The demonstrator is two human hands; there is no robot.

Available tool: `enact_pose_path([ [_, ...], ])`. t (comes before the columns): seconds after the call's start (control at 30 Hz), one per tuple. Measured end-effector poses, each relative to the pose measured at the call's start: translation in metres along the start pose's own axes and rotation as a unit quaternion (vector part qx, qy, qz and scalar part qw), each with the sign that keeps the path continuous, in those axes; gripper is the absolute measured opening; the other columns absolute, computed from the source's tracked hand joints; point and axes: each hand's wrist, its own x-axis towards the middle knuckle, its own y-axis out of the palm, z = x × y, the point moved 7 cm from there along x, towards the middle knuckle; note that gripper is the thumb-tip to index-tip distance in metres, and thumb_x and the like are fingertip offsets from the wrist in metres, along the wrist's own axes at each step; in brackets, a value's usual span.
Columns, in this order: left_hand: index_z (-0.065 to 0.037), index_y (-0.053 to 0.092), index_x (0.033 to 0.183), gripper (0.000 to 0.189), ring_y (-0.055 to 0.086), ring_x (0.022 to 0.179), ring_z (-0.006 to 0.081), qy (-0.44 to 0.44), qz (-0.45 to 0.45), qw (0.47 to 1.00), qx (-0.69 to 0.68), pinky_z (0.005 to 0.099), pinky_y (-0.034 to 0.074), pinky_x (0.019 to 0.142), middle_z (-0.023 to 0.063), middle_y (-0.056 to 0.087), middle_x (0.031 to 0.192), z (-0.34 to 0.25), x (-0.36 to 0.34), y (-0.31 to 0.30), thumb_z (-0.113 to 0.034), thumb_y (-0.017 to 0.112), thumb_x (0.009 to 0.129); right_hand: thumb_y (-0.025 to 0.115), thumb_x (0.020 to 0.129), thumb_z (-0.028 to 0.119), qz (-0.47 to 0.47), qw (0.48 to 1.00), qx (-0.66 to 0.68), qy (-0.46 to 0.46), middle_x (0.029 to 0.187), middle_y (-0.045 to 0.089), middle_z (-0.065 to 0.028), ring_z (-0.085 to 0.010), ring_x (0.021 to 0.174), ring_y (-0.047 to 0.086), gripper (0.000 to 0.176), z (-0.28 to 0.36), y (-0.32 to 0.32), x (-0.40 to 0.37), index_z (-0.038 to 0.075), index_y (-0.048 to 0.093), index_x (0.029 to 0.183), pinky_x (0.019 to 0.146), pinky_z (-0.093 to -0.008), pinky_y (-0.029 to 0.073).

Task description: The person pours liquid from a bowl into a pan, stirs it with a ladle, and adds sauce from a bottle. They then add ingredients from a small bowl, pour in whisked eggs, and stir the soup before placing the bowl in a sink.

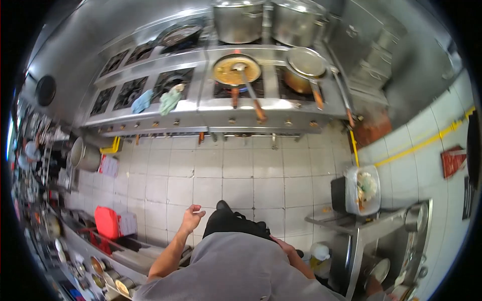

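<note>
My left hand (193, 218) hangs in the air beside my left leg, with thumb and fingers apart and nothing in it. Close against my right hip is my right hand (286, 246); its fingers are mostly hidden. Ahead on the stove, a frying pan (224, 77) holds yellowish-brown food over a lit blue flame. A ladle (249, 85) rests in it, its wooden handle pointing toward me. To the right sits a saucepan (296, 83) with a strainer (307, 61) across its top. Neither hand touches these.
Two large stockpots (238, 22) stand at the back. Blue (142, 102) and green cloths (171, 99) lie on the stove's front edge. On the right are a lined waste bin (368, 190) and a metal sink unit (396, 223). A red container (106, 222) is at left, above the tiled floor (231, 165).
</note>
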Motion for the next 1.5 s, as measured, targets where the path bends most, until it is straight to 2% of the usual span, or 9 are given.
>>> enact_pose_path([
  [0.23, 0.002, 0.050, 0.123, 0.052, 0.061, 0.098, 0.0276, -0.024, -0.146, 0.989, -0.012, 0.0376, 0.050, 0.084, 0.0189, 0.057, 0.121, 0.070, -0.035, -0.094, -0.018, 0.071, 0.080, 0.052, 0.077, 0.076, 0.104, 0.981, -0.022, 0.163, 0.140, 0.048, -0.0097, -0.0250, 0.129, 0.044, 0.092, 0.015, -0.013, 0.163, 0.010, 0.042, 0.140, 0.103, -0.0463, 0.039],
  [0.43, 0.001, 0.049, 0.124, 0.047, 0.056, 0.104, 0.0242, -0.065, -0.329, 0.931, -0.143, 0.0360, 0.050, 0.082, 0.0150, 0.053, 0.123, 0.150, -0.092, -0.156, -0.011, 0.067, 0.082, 0.050, 0.086, 0.065, 0.087, 0.946, -0.248, 0.190, 0.127, 0.057, -0.0147, -0.0248, 0.113, 0.059, 0.076, 0.122, 0.033, 0.228, 0.004, 0.049, 0.133, 0.093, -0.0454, 0.048],
  [0.67, 0.000, 0.048, 0.127, 0.052, 0.055, 0.107, 0.0227, -0.115, -0.525, 0.800, -0.269, 0.0343, 0.045, 0.093, 0.0149, 0.054, 0.126, 0.165, -0.211, -0.155, -0.017, 0.068, 0.083, 0.064, 0.078, 0.012, 0.140, 0.617, -0.772, -0.063, 0.085, 0.068, -0.0113, -0.0180, 0.059, 0.062, 0.031, 0.220, 0.084, 0.313, -0.002, 0.060, 0.106, 0.051, -0.0340, 0.051],
  [0.73, 0.001, 0.048, 0.127, 0.051, 0.055, 0.105, 0.0215, -0.117, -0.568, 0.762, -0.288, 0.0342, 0.045, 0.093, 0.0143, 0.055, 0.123, 0.164, -0.247, -0.156, -0.017, 0.068, 0.084, 0.066, 0.079, 0.008, 0.139, 0.850, -0.506, 0.046, 0.088, 0.068, -0.0117, -0.0166, 0.057, 0.056, 0.029, 0.223, 0.115, 0.296, 0.000, 0.057, 0.105, 0.054, -0.0276, 0.049],
  [0.8, 0.000, 0.046, 0.131, 0.051, 0.055, 0.107, 0.0194, -0.111, -0.617, 0.730, -0.274, 0.0328, 0.044, 0.096, 0.0117, 0.054, 0.126, 0.155, -0.286, -0.164, -0.012, 0.067, 0.086, 0.063, 0.084, 0.004, 0.203, 0.908, -0.324, 0.172, 0.092, 0.068, -0.0115, -0.0115, 0.057, 0.054, 0.027, 0.206, 0.142, 0.276, 0.002, 0.056, 0.110, 0.050, -0.0246, 0.047],
  [1.07, -0.004, 0.053, 0.124, 0.046, 0.057, 0.103, 0.0178, -0.168, -0.798, 0.557, -0.158, 0.0321, 0.046, 0.090, 0.0104, 0.060, 0.118, 0.172, -0.468, -0.216, -0.016, 0.070, 0.084, 0.058, 0.090, 0.008, 0.236, 0.812, -0.477, 0.239, 0.101, 0.066, -0.0138, -0.0141, 0.076, 0.061, 0.034, 0.180, 0.148, 0.288, 0.003, 0.050, 0.123, 0.063, -0.0249, 0.051],
  [1.23, -0.009, 0.062, 0.102, 0.021, 0.050, 0.074, 0.0057, -0.031, -0.956, 0.270, -0.111, 0.0239, 0.042, 0.067, -0.0019, 0.060, 0.090, 0.302, -0.646, -0.248, -0.027, 0.063, 0.090, 0.055, 0.091, 0.012, 0.228, 0.777, -0.574, 0.122, 0.100, 0.066, -0.0130, -0.0169, 0.085, 0.062, 0.029, 0.188, 0.190, 0.250, 0.001, 0.054, 0.118, 0.071, -0.0286, 0.052],
  [1.33, -0.001, 0.054, 0.115, 0.034, 0.056, 0.095, 0.0184, -0.048, -0.980, 0.109, -0.158, 0.0320, 0.046, 0.085, 0.0096, 0.060, 0.107, 0.341, -0.745, -0.258, -0.020, 0.064, 0.088, 0.052, 0.092, 0.017, 0.211, 0.739, -0.639, 0.039, 0.098, 0.066, -0.0132, -0.0184, 0.085, 0.062, 0.031, 0.162, 0.178, 0.286, 0.001, 0.055, 0.118, 0.071, -0.0306, 0.051],
  [1.5, -0.001, 0.038, 0.131, 0.057, 0.057, 0.101, 0.0260, -0.079, -0.934, 0.190, -0.291, 0.0378, 0.051, 0.078, 0.0156, 0.055, 0.118, 0.384, -0.799, -0.297, -0.012, 0.066, 0.082, 0.051, 0.092, 0.019, 0.212, 0.709, -0.672, 0.017, 0.097, 0.065, -0.0133, -0.0192, 0.083, 0.062, 0.032, 0.132, 0.224, 0.290, 0.001, 0.054, 0.118, 0.069, -0.0316, 0.051],
])
